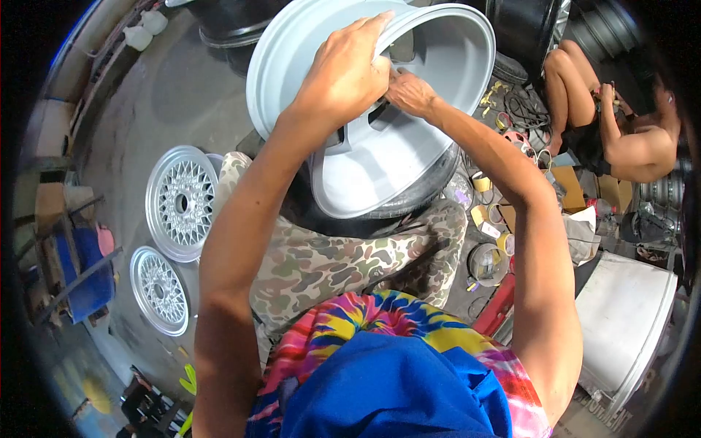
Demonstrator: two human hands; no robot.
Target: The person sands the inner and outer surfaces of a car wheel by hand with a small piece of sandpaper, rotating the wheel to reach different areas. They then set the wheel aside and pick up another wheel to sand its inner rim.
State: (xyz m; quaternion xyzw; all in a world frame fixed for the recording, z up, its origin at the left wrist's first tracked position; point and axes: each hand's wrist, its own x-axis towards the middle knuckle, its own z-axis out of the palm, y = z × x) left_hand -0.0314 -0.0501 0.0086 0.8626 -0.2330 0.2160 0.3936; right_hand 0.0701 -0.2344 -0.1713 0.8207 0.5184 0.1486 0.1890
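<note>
The left hand (343,77) grips the lip of a light-grey metal wheel (365,177), tilted over a black rubber tyre (422,198). The right hand (411,95) reaches inside, grasp unclear. Silver mesh-spoked wheels (182,204) sit leftward.

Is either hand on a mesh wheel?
No, the left hand and right hand are both at the grey wheel, apart from the mesh wheels.

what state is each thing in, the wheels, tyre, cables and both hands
Grey wheel: tilted, no tyre fitted
Left hand: over the grey wheel's lip
Right hand: inside the grey wheel, fingers curled
Tyre: beneath the grey wheel
Mesh wheels: bare, no tyres
Black cables: loosely tangled
</note>
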